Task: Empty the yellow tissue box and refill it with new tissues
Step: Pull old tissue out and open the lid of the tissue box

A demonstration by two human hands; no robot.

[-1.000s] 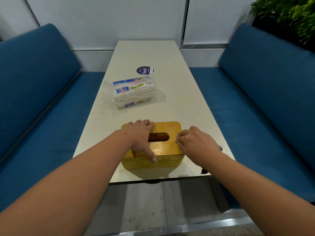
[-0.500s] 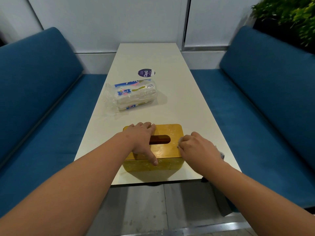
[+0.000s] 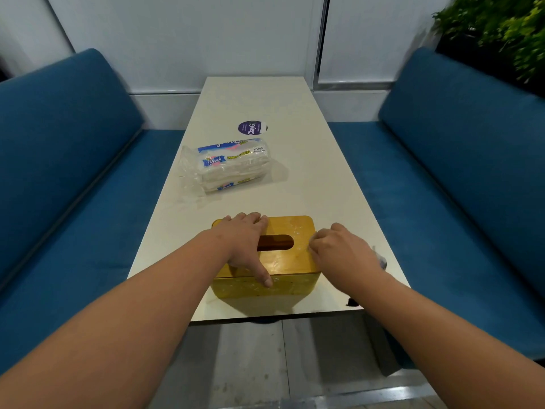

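Note:
The yellow tissue box [image 3: 298, 255] stands near the front edge of the white table [image 3: 295, 178], with its dark oval slot showing on top. My left hand [image 3: 246, 240] lies over the lid's left half, fingers hooked over the far edge and thumb down on the front face. My right hand [image 3: 342, 250] has its fingers curled against the lid's right edge. A clear plastic pack of new white tissues [image 3: 233, 168], with blue and yellow print, lies further back on the table's left side.
A round purple sticker [image 3: 252, 127] sits on the table behind the pack. A small crumpled white scrap [image 3: 380, 258] lies behind my right hand. Blue benches flank the table at the left [image 3: 73, 187] and right [image 3: 457, 172]. A green plant [image 3: 495, 28] stands at the back right.
Only the view has shifted a little; both hands stay where they were on the box.

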